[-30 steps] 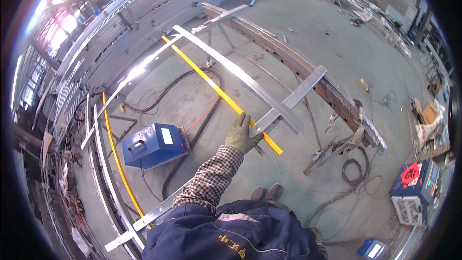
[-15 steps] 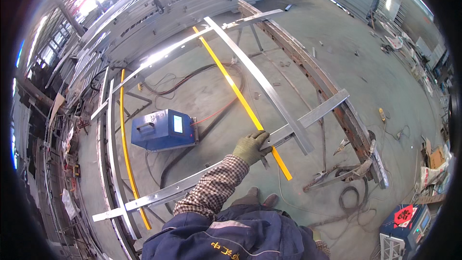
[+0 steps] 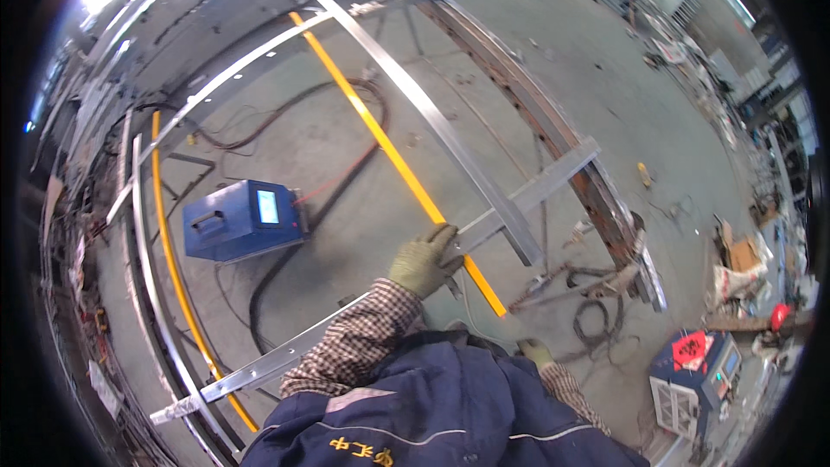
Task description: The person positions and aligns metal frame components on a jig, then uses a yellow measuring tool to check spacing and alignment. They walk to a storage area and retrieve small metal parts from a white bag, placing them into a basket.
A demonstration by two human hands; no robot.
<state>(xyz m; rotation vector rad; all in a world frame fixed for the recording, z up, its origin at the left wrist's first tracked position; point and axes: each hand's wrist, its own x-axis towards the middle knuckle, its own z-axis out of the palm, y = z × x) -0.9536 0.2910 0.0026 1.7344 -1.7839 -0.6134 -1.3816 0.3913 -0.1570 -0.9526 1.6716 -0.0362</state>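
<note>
Rusty steel beam (image 3: 529, 99): well to the right of the fingers of the gloved left hand (image 3: 421, 264), running away from me.
Perforated silver crossbar (image 3: 553, 179): its near stretch lies just beside those fingertips, reaching right to the beam; the checked sleeve (image 3: 359, 337) hides part behind.
Silver bar (image 3: 415, 97): ahead and right of the fingers, lying across the crossbar.
Yellow bar (image 3: 373, 125): the thing being handled, directly under the left fingers, slanting ahead of them and out behind the thumb.
Blue machine (image 3: 220, 223): left of the fingers, well apart, screen lit.
Left hand: fingers together, bent over where yellow meets silver, thumb apart; I cannot tell whether they clamp.
Right hand (image 3: 536, 352): gloved, behind and right of the left fingers, near the jacket; its own fingers are unclear.
</note>
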